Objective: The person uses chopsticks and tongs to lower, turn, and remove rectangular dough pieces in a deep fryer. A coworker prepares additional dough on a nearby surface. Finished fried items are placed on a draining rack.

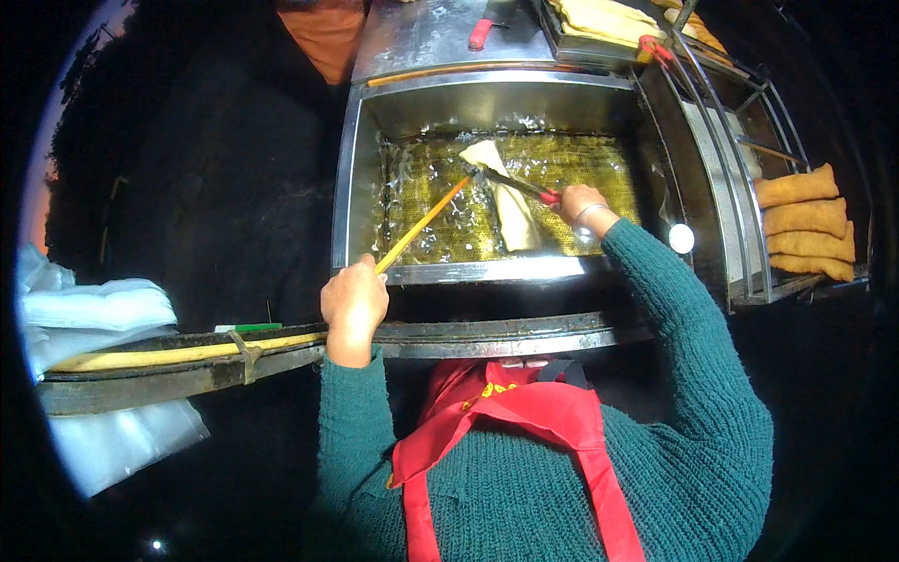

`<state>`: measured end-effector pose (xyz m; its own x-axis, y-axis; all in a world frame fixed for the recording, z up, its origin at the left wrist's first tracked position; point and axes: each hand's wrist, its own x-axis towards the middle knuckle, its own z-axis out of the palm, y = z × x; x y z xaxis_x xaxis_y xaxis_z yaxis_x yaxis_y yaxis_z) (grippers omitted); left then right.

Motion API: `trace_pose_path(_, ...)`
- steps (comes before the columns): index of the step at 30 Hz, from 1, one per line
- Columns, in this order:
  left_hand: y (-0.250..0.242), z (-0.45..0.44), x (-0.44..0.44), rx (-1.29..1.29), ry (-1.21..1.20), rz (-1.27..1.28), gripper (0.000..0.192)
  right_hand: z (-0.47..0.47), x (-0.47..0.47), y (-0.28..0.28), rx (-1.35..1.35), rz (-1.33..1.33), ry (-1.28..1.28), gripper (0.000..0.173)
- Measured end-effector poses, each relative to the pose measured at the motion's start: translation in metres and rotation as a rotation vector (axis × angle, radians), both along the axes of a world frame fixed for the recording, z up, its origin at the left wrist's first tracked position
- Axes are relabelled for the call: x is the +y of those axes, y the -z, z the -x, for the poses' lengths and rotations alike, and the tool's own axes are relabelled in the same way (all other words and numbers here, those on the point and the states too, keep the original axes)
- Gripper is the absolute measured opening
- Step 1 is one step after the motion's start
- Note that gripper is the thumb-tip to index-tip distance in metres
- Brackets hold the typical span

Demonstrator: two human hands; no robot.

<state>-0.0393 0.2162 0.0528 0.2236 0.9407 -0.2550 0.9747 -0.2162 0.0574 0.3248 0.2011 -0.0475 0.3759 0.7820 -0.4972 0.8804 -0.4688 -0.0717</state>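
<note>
A steel fryer vat (484, 272) filled with oil lies before me, its perforated bottom showing through. One long pale piece of dough (515, 211) lies in the oil, running from the vat's middle toward its near wall. My left hand (355, 298), at the near left corner, grips a long wooden stick (425, 226) whose dark tip reaches the dough's upper part. My right hand (584, 207), above the vat's right side, holds the red handle of dark metal tongs (520, 184). The tongs' far end crosses the dough beside the stick's tip; whether they pinch it, I cannot tell.
Fried dough sticks (805, 218) are stacked at a metal rack (727, 168) on the right. Behind the vat are a steel worktop (421, 42) with a red-handled tool (480, 34) and a tray of raw dough (604, 21). Plastic bags (98, 305) hang at the left rail (140, 393).
</note>
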Motion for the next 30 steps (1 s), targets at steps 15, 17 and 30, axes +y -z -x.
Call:
trace_pose_path(15, 0.010, -0.034, -0.008, -0.019, 0.099, 0.030, 0.021, -0.027, 0.006, -0.004, 0.888, 0.074, 0.601, 0.040)
trace_pose_path(17, 0.012, -0.033, -0.001, -0.017, 0.093, 0.017, 0.022, -0.027, 0.012, 0.007, 0.916, 0.044, 0.556, 0.039)
trace_pose_path(30, -0.013, 0.006, 0.001, 0.130, -0.048, -0.010, 0.022, 0.003, 0.014, -0.018, 0.568, 0.013, 0.177, 0.052)
